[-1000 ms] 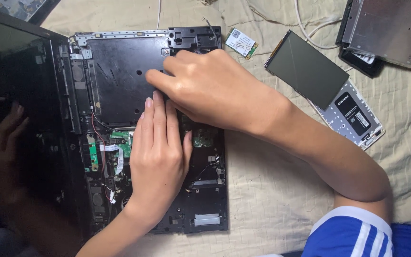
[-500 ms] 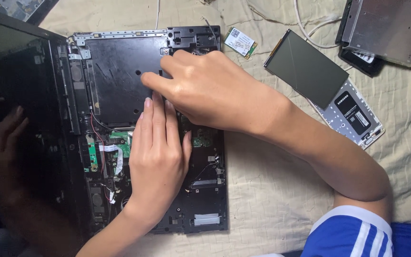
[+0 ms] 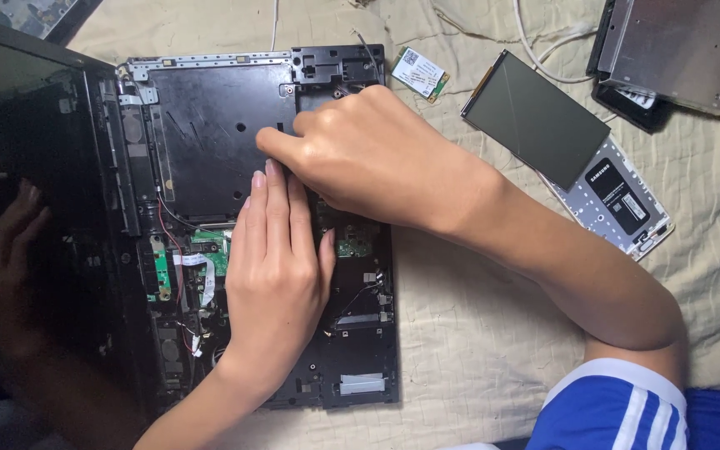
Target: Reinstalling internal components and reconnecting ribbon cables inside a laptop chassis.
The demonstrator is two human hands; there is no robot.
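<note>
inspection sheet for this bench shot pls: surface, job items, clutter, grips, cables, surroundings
Surface: beige quilted cloth, wrinkled.
Job's things: opened laptop base, internals exposed; green circuit board; dark laptop screen folded out to the left.
Clutter: small wireless card; phone display panel overlapping a white phone frame; silver drive.
Grips: left hand flat, palm down on the base; right hand pressing fingertips into the base; neither visibly holds anything.
Cables: white cable at top; thin red and black wires inside the base.
Surroundings: nothing seen.
</note>
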